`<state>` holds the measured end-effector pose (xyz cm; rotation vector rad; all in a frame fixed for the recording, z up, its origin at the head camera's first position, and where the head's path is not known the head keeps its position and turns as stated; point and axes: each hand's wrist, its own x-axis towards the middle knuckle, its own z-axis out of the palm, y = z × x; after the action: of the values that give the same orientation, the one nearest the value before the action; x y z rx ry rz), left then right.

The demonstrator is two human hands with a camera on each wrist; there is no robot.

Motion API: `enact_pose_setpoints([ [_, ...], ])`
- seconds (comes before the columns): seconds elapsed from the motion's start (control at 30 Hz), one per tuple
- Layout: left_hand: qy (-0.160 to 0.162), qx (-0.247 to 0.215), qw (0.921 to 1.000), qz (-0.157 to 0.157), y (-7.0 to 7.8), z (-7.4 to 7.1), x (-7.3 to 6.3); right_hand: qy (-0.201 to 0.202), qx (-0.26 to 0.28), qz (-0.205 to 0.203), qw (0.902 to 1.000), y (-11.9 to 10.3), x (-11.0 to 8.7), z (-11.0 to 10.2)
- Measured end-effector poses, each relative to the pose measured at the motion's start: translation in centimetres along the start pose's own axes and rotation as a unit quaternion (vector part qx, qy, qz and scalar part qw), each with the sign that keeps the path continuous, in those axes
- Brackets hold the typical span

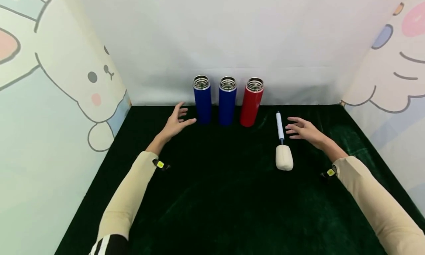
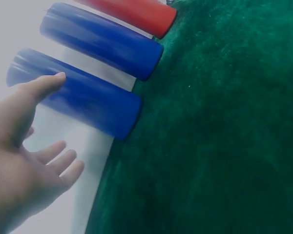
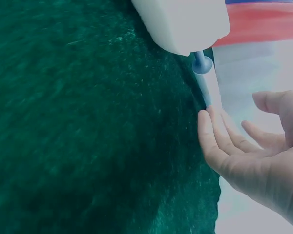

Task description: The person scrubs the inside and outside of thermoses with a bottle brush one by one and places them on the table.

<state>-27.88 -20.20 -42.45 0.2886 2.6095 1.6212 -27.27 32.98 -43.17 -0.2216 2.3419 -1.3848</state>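
Two blue bottles stand upright without lids at the back of the table, the left blue bottle (image 1: 203,104) beside the middle blue bottle (image 1: 227,105). To their right is an open-topped red bottle (image 1: 251,105). My left hand (image 1: 174,124) is just left of the left blue bottle, fingers spread, holding nothing. A bottle brush (image 1: 284,157) with a thick cream sponge head and a pale handle (image 1: 280,126) lies with its head toward me. Beside the handle, on its right, hovers my right hand (image 1: 305,131), fingers loosely extended and gripping nothing.
A dark green velvety cloth (image 1: 212,196) covers the table. Behind the bottles rises a white backdrop (image 1: 232,34). Panels with cartoon animals flank the table, a left panel (image 1: 59,137) and a right panel (image 1: 391,129).
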Motion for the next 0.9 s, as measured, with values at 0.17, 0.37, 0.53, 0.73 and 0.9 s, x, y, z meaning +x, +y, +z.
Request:
enact_pose_setpoints([
  [0.17,0.021,-0.043,0.9983,0.032,-0.5,1.7,2.4,-0.021,0.028,0.031,0.9989,0.5,1.0,-0.3],
  [0.37,0.046,-0.089,0.9942,0.039,-0.3,2.9,3.7,-0.039,0.046,0.035,0.9975,1.0,1.9,-0.3],
  [0.53,0.062,-0.131,0.9888,0.035,-0.1,4.5,4.8,-0.04,0.048,0.053,0.9966,1.5,2.1,-0.3],
  [0.73,0.067,-0.159,0.9837,0.052,0.3,5.5,6.2,-0.023,0.022,0.07,0.9971,0.8,2.8,-0.5],
  [0.9,0.075,-0.156,0.9841,0.039,0.5,5.3,6.4,-0.034,0.017,0.083,0.9959,-0.1,3.8,-0.3],
])
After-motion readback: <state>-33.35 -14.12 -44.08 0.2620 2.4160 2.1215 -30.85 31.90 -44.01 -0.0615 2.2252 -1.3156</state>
